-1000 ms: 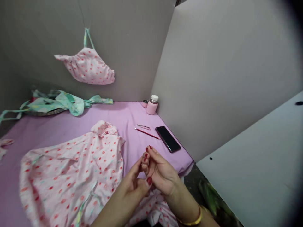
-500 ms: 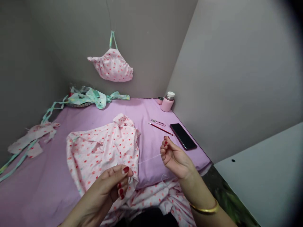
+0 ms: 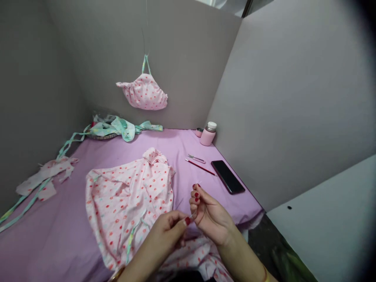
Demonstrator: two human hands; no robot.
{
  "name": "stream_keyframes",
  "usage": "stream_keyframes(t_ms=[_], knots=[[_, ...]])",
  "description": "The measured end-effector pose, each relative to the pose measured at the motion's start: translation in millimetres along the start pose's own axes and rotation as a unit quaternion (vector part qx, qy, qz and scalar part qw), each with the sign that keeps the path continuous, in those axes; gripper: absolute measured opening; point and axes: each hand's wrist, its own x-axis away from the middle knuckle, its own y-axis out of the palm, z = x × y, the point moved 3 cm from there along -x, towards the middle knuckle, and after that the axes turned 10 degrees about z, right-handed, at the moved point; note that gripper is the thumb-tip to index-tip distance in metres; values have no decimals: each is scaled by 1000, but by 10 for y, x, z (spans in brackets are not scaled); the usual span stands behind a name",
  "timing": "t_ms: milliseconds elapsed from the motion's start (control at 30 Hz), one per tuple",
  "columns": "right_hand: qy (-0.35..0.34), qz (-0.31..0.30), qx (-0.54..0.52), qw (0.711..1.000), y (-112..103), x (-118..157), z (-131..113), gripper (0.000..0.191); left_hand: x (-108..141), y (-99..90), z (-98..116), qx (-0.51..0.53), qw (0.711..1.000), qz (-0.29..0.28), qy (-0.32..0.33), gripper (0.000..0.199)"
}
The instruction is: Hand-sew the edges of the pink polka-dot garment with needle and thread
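Note:
My left hand is closed in a pinch on a fine white thread, close to my right hand. My right hand, palm turned partly up, pinches the same thread between thumb and fingertips. Whether a needle is in either hand is too small to tell. Under and left of my hands a pink dotted cloth lies spread on the lavender-covered table. A green strap rests on the cloth near my left forearm.
Thread snips, a red pencil and a black phone lie on the right. Behind them stands a pink bottle. Green fabric strips and pink scraps lie left. A dotted fabric piece hangs before the grey wall.
My left hand has moved right and the two hands have come close together, so the thread span between them is shorter. The view has tilted up a little. The green strap now shows.

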Motion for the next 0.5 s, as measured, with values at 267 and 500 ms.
stream_keyframes(t_ms=[267, 500], knots=[[-19, -72, 41, 996, 20, -35, -153, 36, 95, -298, -126, 10, 998, 21, -59, 43], [-46, -25, 39, 998, -19, -107, -225, 50, 225, -431, -125, -18, 996, 30, -83, 51]])
